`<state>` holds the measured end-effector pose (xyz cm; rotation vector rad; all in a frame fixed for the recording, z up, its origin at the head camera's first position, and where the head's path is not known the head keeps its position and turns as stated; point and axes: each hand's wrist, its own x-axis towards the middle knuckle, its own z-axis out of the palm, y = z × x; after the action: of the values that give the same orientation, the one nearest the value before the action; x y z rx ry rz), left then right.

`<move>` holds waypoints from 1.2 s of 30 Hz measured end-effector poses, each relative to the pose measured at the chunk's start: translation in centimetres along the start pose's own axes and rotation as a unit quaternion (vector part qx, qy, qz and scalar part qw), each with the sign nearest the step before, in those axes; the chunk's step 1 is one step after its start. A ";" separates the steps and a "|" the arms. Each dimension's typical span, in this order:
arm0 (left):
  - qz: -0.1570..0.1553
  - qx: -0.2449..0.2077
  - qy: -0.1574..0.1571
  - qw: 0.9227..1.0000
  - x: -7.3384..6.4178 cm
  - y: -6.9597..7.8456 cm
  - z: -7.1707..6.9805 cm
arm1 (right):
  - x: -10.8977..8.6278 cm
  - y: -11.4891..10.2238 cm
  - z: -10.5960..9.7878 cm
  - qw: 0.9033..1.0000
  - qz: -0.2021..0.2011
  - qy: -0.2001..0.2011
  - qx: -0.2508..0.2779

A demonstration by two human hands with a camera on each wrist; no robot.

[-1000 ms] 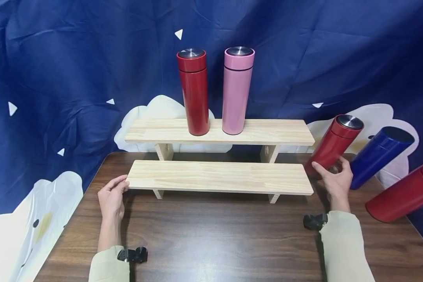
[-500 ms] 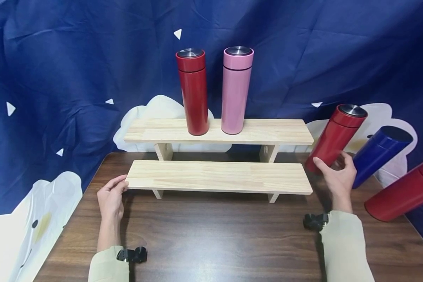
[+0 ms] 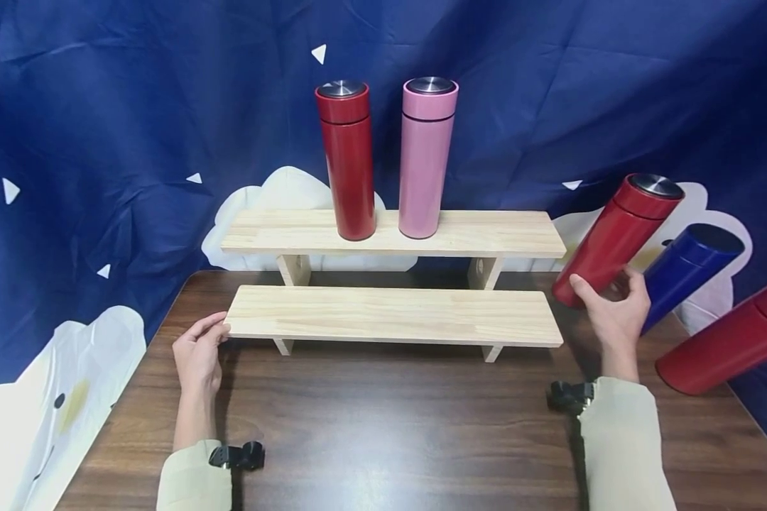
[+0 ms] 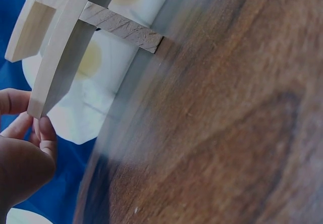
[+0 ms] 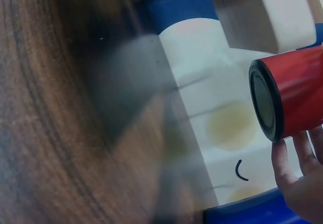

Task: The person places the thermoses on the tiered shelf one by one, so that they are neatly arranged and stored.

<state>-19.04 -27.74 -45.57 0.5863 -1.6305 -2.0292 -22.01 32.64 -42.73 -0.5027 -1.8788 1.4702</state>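
My right hand grips a red thermos bottle near its base, right of the wooden two-step shelf. The bottle leans to the right. In the right wrist view its dark-rimmed base is off the table, close to the shelf's end. My left hand pinches the left end of the lower board, with fingers on both sides of it in the left wrist view. On the upper board stand another red bottle and a pink bottle, upright and apart.
A blue bottle stands just right of my right hand, and one more red bottle is at the table's right side. Behind the brown wooden table hangs a blue cloth with white shapes.
The red bottle in my right hand has risen off the table and shifted slightly right. My left hand keeps its hold on the board. The whole head view has shifted slightly.
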 end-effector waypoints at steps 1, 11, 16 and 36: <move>0.000 -0.004 -0.001 1.000 0.0 0.0 0.0 | 0.0 -0.2 0.0 1.000 -0.005 0.002 0.000; 0.004 -0.013 -0.004 1.000 0.1 -0.3 0.1 | 0.2 -2.0 -0.3 0.999 -0.029 0.011 0.017; 0.004 -0.013 0.000 1.000 0.0 -0.2 0.0 | 0.1 -3.1 -0.3 0.998 -0.042 0.014 0.045; 0.001 -0.017 -0.004 1.000 0.0 -0.1 0.0 | -0.2 -7.2 0.1 0.990 -0.094 0.025 0.104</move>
<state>-19.05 -27.76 -45.63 0.5664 -1.5978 -2.0556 -21.13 30.41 -35.98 -0.2542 -1.6623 1.4917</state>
